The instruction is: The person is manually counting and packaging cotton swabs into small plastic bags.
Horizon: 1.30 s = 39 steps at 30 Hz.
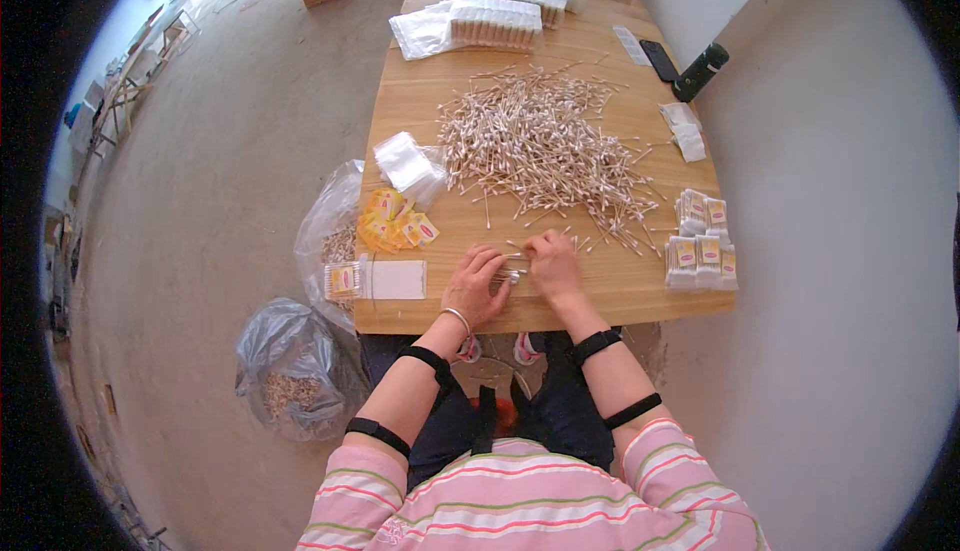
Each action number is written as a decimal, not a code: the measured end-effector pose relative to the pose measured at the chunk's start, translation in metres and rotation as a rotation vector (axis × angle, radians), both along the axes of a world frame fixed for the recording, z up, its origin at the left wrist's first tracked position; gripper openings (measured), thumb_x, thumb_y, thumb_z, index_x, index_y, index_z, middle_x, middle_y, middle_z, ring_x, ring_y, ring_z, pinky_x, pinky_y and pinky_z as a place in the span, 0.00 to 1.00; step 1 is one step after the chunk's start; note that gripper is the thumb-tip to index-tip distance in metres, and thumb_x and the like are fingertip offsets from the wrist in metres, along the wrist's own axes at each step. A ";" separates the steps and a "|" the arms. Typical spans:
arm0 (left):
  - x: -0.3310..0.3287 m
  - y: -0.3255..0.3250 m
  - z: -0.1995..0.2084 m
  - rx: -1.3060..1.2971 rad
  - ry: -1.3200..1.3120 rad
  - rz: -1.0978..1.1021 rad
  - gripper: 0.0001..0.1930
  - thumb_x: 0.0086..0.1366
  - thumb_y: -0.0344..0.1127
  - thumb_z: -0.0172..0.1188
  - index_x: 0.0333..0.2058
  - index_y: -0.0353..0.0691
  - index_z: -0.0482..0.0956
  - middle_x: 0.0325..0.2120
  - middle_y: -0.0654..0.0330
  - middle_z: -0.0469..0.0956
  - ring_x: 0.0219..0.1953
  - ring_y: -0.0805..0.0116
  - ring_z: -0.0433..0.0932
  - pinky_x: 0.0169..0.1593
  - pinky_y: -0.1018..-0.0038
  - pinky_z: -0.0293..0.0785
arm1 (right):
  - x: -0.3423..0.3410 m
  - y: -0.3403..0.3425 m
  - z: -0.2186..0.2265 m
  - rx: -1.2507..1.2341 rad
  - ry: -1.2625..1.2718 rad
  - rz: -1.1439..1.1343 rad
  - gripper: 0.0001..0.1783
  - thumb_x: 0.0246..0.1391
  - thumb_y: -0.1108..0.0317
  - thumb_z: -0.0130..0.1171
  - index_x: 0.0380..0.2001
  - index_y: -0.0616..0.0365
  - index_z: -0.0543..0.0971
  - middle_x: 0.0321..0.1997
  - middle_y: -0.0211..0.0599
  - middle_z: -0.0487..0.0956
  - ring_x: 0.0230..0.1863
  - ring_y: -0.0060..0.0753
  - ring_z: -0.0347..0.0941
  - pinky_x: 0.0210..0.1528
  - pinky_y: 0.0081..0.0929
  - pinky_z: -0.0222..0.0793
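While the yellow labels point(396, 229) lie off to the left, the left hand point(478, 286) and right hand point(553, 264) close their grip on a small swab bundle point(515, 268) between them, its long axis crosswise, at the counter's point(620, 296) near edge; the loose swab pile point(540, 146) lies just beyond.

Yellow labels point(396, 227) left; filled packets point(703, 243) right; perhaps bags point(408, 160).

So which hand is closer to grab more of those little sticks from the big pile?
Probably the right hand. It sits nearer the loose strands trailing off the cotton swab pile, while the left hand lies lower by the table's front edge, touching a small bundle.
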State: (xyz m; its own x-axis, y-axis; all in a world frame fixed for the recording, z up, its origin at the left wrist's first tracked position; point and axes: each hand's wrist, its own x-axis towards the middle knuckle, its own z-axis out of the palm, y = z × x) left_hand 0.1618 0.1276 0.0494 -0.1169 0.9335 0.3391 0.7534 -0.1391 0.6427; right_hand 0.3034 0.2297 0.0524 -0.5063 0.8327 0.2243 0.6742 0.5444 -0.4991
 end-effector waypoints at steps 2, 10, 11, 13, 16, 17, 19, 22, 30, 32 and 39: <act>0.000 -0.001 -0.001 -0.013 0.007 -0.012 0.23 0.49 0.32 0.62 0.46 0.36 0.71 0.48 0.52 0.70 0.55 0.53 0.65 0.60 0.62 0.61 | -0.009 -0.004 0.002 0.011 -0.078 0.044 0.08 0.44 0.72 0.55 0.30 0.53 0.80 0.32 0.39 0.73 0.40 0.44 0.69 0.43 0.37 0.65; 0.000 -0.003 0.010 0.005 -0.124 0.067 0.33 0.49 0.28 0.60 0.55 0.36 0.60 0.53 0.46 0.63 0.57 0.47 0.62 0.60 0.61 0.61 | -0.016 -0.025 -0.009 0.006 0.331 -0.102 0.12 0.44 0.78 0.50 0.34 0.58 0.77 0.40 0.44 0.72 0.47 0.49 0.66 0.49 0.41 0.63; -0.002 -0.002 0.007 0.006 -0.125 0.069 0.33 0.49 0.28 0.60 0.55 0.36 0.60 0.53 0.46 0.63 0.57 0.47 0.62 0.60 0.61 0.61 | -0.015 -0.028 -0.011 0.007 0.331 -0.099 0.12 0.44 0.78 0.50 0.34 0.58 0.77 0.40 0.44 0.72 0.47 0.49 0.66 0.49 0.41 0.63; -0.005 -0.003 0.001 0.062 -0.193 0.056 0.31 0.50 0.25 0.57 0.55 0.36 0.61 0.52 0.45 0.65 0.56 0.47 0.64 0.59 0.61 0.62 | -0.015 -0.035 -0.012 -0.074 0.428 -0.183 0.15 0.47 0.80 0.48 0.40 0.59 0.75 0.47 0.49 0.70 0.53 0.51 0.64 0.55 0.42 0.61; -0.005 -0.002 -0.003 0.067 -0.233 0.048 0.29 0.50 0.21 0.53 0.54 0.36 0.62 0.51 0.45 0.66 0.54 0.46 0.65 0.59 0.62 0.62 | -0.027 -0.041 -0.015 -0.224 0.578 -0.077 0.19 0.48 0.80 0.46 0.45 0.58 0.72 0.53 0.50 0.67 0.57 0.50 0.62 0.60 0.40 0.58; -0.004 -0.001 -0.004 0.068 -0.235 0.044 0.29 0.50 0.21 0.53 0.54 0.36 0.62 0.51 0.45 0.66 0.54 0.46 0.65 0.59 0.62 0.62 | -0.027 -0.042 -0.016 -0.221 0.578 -0.080 0.19 0.48 0.80 0.46 0.45 0.58 0.72 0.53 0.50 0.67 0.57 0.50 0.62 0.60 0.40 0.58; -0.006 -0.002 -0.007 0.069 -0.274 0.083 0.26 0.53 0.19 0.50 0.54 0.36 0.64 0.50 0.45 0.68 0.54 0.50 0.67 0.58 0.65 0.63 | -0.033 -0.045 -0.010 -0.254 0.548 -0.001 0.22 0.50 0.78 0.45 0.51 0.60 0.68 0.59 0.50 0.63 0.62 0.50 0.57 0.64 0.40 0.52; -0.005 -0.001 -0.013 0.021 -0.608 0.181 0.24 0.57 0.20 0.47 0.55 0.35 0.63 0.50 0.47 0.69 0.54 0.55 0.68 0.58 0.68 0.63 | -0.030 -0.046 -0.010 0.082 0.228 0.001 0.27 0.52 0.74 0.49 0.57 0.64 0.62 0.63 0.49 0.58 0.66 0.50 0.50 0.66 0.42 0.46; -0.016 0.006 -0.030 0.130 -0.792 0.265 0.19 0.65 0.24 0.41 0.55 0.32 0.65 0.52 0.51 0.69 0.56 0.62 0.68 0.59 0.70 0.62 | -0.026 -0.078 0.006 0.041 -0.400 0.277 0.45 0.52 0.48 0.52 0.63 0.68 0.51 0.69 0.53 0.48 0.71 0.50 0.37 0.70 0.43 0.32; -0.019 0.004 -0.039 0.152 -0.906 0.250 0.18 0.66 0.25 0.40 0.55 0.32 0.65 0.54 0.51 0.68 0.58 0.62 0.66 0.61 0.69 0.60 | -0.026 -0.084 0.008 0.058 -0.427 0.290 0.46 0.51 0.46 0.52 0.63 0.68 0.51 0.68 0.54 0.49 0.71 0.50 0.37 0.70 0.44 0.31; -0.019 0.008 -0.034 0.110 -0.972 0.257 0.17 0.68 0.26 0.40 0.53 0.30 0.66 0.52 0.52 0.69 0.56 0.63 0.68 0.60 0.71 0.63 | -0.029 -0.061 0.003 0.109 -0.440 0.302 0.46 0.53 0.41 0.48 0.64 0.64 0.52 0.69 0.56 0.45 0.71 0.53 0.36 0.70 0.45 0.30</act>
